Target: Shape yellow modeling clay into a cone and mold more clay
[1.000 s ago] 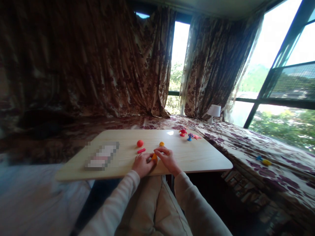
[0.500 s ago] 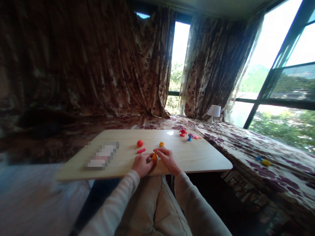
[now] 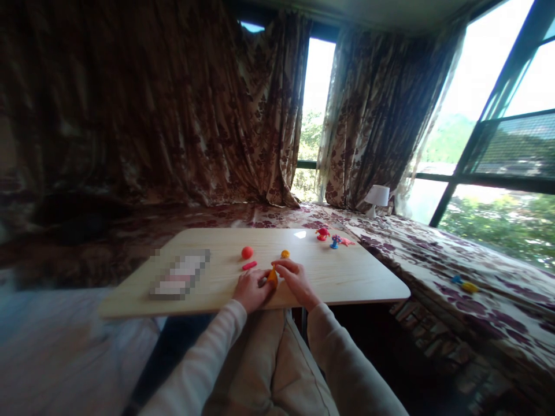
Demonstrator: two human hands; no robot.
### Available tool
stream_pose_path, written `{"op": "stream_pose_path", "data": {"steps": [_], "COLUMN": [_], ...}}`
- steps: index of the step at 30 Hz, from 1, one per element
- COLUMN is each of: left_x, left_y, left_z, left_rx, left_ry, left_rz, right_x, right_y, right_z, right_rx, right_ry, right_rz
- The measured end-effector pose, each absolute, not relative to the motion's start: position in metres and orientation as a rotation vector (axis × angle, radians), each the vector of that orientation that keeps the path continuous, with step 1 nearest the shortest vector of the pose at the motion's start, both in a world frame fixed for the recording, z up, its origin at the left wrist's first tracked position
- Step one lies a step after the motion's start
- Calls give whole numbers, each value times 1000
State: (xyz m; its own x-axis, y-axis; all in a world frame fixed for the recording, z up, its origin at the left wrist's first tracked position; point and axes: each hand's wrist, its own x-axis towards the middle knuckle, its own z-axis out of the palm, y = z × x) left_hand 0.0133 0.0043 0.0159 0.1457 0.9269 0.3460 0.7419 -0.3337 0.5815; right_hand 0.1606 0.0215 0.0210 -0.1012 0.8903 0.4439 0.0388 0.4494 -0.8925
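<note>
Near the front edge of the table is an orange cone-shaped lump (image 3: 272,278), which looks like modelling clay, with its narrow end pointing up. My left hand (image 3: 252,290) grips its lower part from the left, fingers closed. At the pointed top, the fingertips of my right hand (image 3: 295,278) pinch together on the tip. Just beyond my left hand lies a short pinkish-red roll (image 3: 250,266). Behind that rests a red-orange ball (image 3: 247,252). A small yellow piece (image 3: 285,253) sits farther back, beyond my right fingers.
On the pale wooden table (image 3: 347,277), a pixelated flat object (image 3: 180,274) lies at left. Toward the back right stand a red figure (image 3: 322,234), a blue figure (image 3: 335,241) and a pink star-like piece (image 3: 347,241). A white lamp (image 3: 377,196) and yellow item (image 3: 469,287) rest on the patterned cloth.
Both hands stay on the orange lump in almost the same place. Only very slight finger movement shows.
</note>
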Motion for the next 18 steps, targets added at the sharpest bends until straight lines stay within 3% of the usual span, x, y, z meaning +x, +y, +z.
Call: {"op": "stream_pose_path", "data": {"steps": [18], "left_x": [13], "left_y": [4], "left_z": [15], "left_rx": [2161], "left_ry": [1627], "left_rz": [998], "right_x": [158], "right_y": [21], "right_z": [22], "right_rx": [-860], "right_ry": [-1456], "right_rz": [904]}}
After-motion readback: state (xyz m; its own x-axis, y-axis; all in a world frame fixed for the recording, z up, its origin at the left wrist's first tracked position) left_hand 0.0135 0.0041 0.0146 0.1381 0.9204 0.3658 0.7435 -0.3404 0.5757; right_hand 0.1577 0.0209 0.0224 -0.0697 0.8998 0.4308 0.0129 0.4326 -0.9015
